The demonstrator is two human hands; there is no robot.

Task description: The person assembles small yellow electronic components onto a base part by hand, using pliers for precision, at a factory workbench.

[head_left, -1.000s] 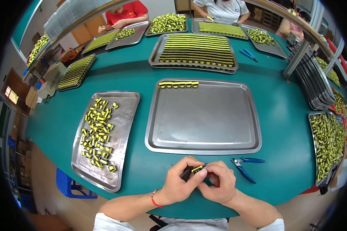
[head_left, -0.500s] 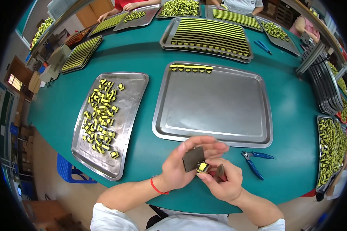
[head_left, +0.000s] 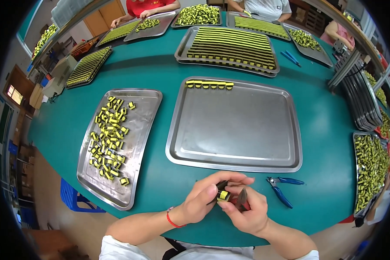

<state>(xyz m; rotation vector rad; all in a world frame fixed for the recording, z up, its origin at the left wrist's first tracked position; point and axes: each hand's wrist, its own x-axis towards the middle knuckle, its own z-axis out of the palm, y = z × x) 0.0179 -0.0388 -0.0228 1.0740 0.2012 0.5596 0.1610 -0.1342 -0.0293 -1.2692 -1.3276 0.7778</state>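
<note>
Close together at the table's near edge, my hands meet over a small black-and-yellow transformer (head_left: 223, 196) with thin pins. My right hand (head_left: 252, 213) pinches it between thumb and fingertips, and also keeps red-handled pliers (head_left: 242, 201), dark jaws up, in its grip. A dark flat plate (head_left: 221, 185) is in my left hand (head_left: 200, 198), whose fingers curve around it; the hand and the transformer hide most of the plate. Beyond them, a metal tray (head_left: 234, 147) bears one short row of several transformers (head_left: 209, 85) along its far left edge.
To the left, another tray (head_left: 136, 160) has loose transformers in a heap. Blue-handled cutters (head_left: 284, 190) lie right of my hands. A filled tray (head_left: 234, 47) stands farther back, stacked trays (head_left: 362, 95) and a heaped tray (head_left: 370, 173) at right. Co-workers (head_left: 149, 8) sit across the table.
My left hand has turned and curled inward, so the plate's broad face no longer shows. The transformer now sits against the plate and left fingers. The whole view has shifted slightly.
</note>
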